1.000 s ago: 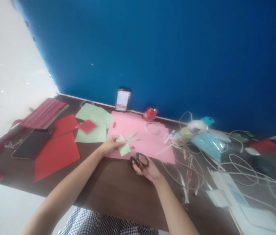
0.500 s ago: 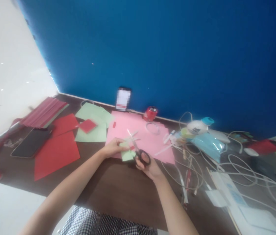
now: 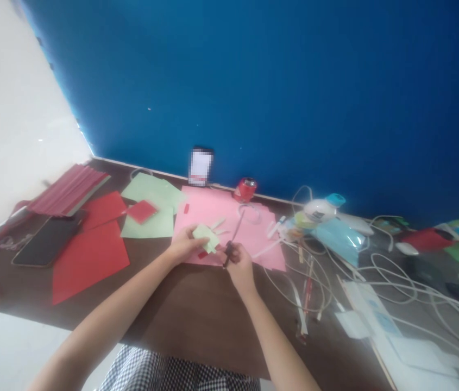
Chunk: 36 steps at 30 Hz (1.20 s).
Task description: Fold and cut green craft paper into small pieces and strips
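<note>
Two things are held in the head view: a green slip (image 3: 205, 237) and a pair of scissors (image 3: 230, 251). The left hand (image 3: 186, 244) pinches the slip at its left side, above the near part of the pink sheets (image 3: 211, 203) on the bench (image 3: 176, 309). The right hand (image 3: 242, 267) grips the scissors by their dark handles, just beside the slip, with the blades pointing away towards the red tin (image 3: 246, 190). A red scrap (image 3: 202, 254) shows by the slip's lower edge; whether it is held or lies loose cannot be told.

The slip is small, so the left fingers probably sit close to any cut; a careless turn of the blades could nick them. Thin paper pinched on one side may bend or twist under the blades, giving a crooked edge. If the scissors dip, their points could catch the pink sheets. The pale strips (image 3: 218, 223) beyond the slip look light enough to be brushed aside by a sleeve or wrist. Cables (image 3: 327, 288) to the right could snag a wide-swinging right arm.
</note>
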Motion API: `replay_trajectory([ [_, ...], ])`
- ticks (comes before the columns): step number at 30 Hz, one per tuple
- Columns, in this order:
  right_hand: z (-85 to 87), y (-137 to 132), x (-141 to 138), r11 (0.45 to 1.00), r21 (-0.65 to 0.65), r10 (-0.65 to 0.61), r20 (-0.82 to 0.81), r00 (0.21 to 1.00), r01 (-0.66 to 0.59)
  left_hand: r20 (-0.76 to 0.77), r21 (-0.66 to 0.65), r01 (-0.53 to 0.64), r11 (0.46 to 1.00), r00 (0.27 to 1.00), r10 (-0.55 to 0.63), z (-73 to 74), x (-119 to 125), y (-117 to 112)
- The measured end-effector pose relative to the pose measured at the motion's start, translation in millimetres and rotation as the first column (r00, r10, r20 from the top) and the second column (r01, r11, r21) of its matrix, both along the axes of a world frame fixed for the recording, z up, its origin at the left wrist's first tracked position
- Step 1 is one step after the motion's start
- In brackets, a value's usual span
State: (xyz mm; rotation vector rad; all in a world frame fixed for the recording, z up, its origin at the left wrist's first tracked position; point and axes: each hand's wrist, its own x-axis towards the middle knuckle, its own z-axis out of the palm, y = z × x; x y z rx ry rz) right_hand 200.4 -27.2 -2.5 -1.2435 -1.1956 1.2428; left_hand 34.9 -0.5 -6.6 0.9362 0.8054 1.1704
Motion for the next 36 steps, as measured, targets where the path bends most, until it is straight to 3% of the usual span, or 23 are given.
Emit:
replay_trajectory([
  [5, -5.4, 3.0, 0.6, 0.996, -0.079, 0.035, 0.002, 0.999, -0.034, -0.057, 0.004, 0.011, 1.000, 0.998, -0.010, 1.7, 5.0, -4.2],
  [8, -4.1, 2.0, 0.2, 0.999, -0.029, 0.046, 0.016, 0.999, -0.046, -0.068, 0.036, 0.007, 0.999, 0.998, -0.005, 1.5, 6.4, -4.1],
  [11, -2.0, -1.0, 0.0, 0.992, 0.116, -0.060, 0.118, 0.991, 0.046, -0.142, 0.160, -0.179, 0.971, 0.969, 0.202, 1.8, 5.9, -4.4],
  [13, -2.3, -3.0, 0.2, 0.969, 0.211, -0.170, 0.205, 0.964, 0.126, -0.259, 0.327, -0.333, 0.885, 0.869, 0.422, 3.2, 5.6, -7.1],
  [15, -3.7, -4.5, 0.3, 0.947, 0.273, -0.244, 0.259, 0.935, 0.171, -0.372, 0.468, -0.340, 0.816, 0.762, 0.531, 4.9, 7.5, -11.9],
  [17, -5.2, -5.5, 0.1, 0.931, 0.314, -0.277, 0.286, 0.917, 0.183, -0.445, 0.491, -0.256, 0.832, 0.748, 0.493, 5.9, 12.5, -17.5],
  [19, -6.3, -6.3, -0.4, 0.921, 0.347, -0.291, 0.309, 0.905, 0.178, -0.439, 0.443, -0.204, 0.873, 0.800, 0.409, 5.9, 19.3, -21.8],
  [22, -7.3, -7.4, -1.0, 0.917, 0.372, -0.274, 0.324, 0.905, 0.145, -0.326, 0.301, -0.149, 0.942, 0.912, 0.249, 5.8, 26.5, -23.2],
  [25, -7.6, -7.7, -1.1, 0.916, 0.378, -0.260, 0.314, 0.913, 0.130, -0.208, 0.139, -0.104, 0.985, 0.969, 0.131, 7.3, 25.7, -20.1],
  [28, -5.9, -7.0, -1.0, 0.917, 0.368, -0.272, 0.287, 0.918, 0.156, -0.138, 0.066, -0.066, 0.996, 0.988, 0.075, 8.4, 21.2, -16.8],
  [36, 1.2, -6.2, -1.4, 0.931, 0.318, -0.267, 0.257, 0.929, 0.180, -0.050, 0.029, -0.004, 1.000, 0.999, 0.005, 5.6, 21.7, -16.6],
])
